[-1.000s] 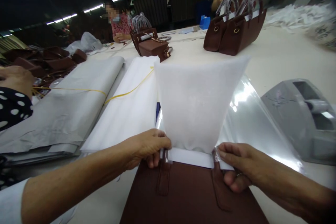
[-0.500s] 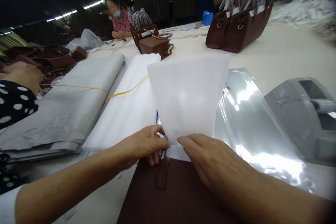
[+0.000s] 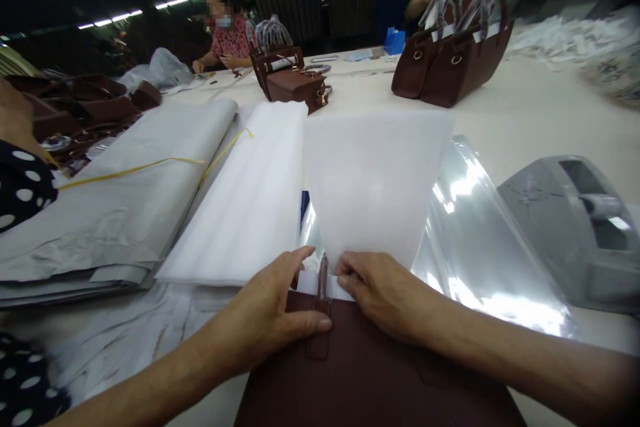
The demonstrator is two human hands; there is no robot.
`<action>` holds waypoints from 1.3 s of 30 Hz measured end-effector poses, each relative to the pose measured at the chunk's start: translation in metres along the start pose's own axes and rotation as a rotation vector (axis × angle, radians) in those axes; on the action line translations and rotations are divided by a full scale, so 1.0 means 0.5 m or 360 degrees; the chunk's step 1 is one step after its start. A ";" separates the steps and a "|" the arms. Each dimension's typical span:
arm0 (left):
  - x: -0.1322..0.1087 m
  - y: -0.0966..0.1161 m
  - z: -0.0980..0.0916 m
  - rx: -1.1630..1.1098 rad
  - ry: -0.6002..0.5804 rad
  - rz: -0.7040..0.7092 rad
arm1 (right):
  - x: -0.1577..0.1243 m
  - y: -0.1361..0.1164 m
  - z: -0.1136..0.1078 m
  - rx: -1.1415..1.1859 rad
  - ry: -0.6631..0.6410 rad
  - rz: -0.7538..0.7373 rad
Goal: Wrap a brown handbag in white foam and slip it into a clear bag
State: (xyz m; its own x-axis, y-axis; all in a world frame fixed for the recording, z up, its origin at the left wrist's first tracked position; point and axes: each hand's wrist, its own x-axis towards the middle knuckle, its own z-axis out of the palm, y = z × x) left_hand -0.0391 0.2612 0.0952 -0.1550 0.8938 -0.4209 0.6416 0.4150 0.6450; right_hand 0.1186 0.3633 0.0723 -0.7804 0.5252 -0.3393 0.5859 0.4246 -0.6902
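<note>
A dark brown leather handbag (image 3: 370,380) lies flat in front of me at the bottom edge. A white foam sheet (image 3: 375,180) stands up out of its top opening, with clear plastic film (image 3: 480,240) behind it. My left hand (image 3: 265,313) lies flat on the bag's top edge by the handle strap, fingers stretched out. At the base of the foam sheet, my right hand (image 3: 385,293) is pinched on the sheet's lower edge.
A stack of white foam sheets (image 3: 250,200) and grey paper (image 3: 125,200) tied with yellow string lie to the left. A grey tape dispenser (image 3: 580,227) stands at right. More brown handbags (image 3: 450,60) stand farther back. Other people work along the left edge and at the far end.
My left hand let go of the foam's corner and now lies flat on the bag. My right hand moved left from the right corner to the sheet's base at the middle.
</note>
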 end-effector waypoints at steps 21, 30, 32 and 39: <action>0.009 -0.005 0.016 -0.0124 -0.0048 -0.0034 | 0.022 -0.002 -0.037 0.0351 -0.0340 0.0176; 0.005 -0.021 0.024 -0.0052 -0.0077 0.0146 | 0.020 -0.003 -0.048 0.0411 -0.0575 0.0176; -0.006 -0.026 0.027 0.0020 -0.0033 0.0240 | 0.018 -0.004 -0.048 0.0554 -0.0660 0.0254; -0.015 -0.029 0.033 0.0187 0.0025 0.0203 | 0.021 -0.005 -0.044 0.0764 -0.0738 0.0330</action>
State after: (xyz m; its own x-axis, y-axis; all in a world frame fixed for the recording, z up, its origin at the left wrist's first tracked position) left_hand -0.0349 0.2455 0.0785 -0.0778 0.9409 -0.3295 0.7403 0.2759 0.6131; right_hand 0.1138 0.3842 0.0844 -0.7381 0.1457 -0.6588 0.6550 -0.0791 -0.7514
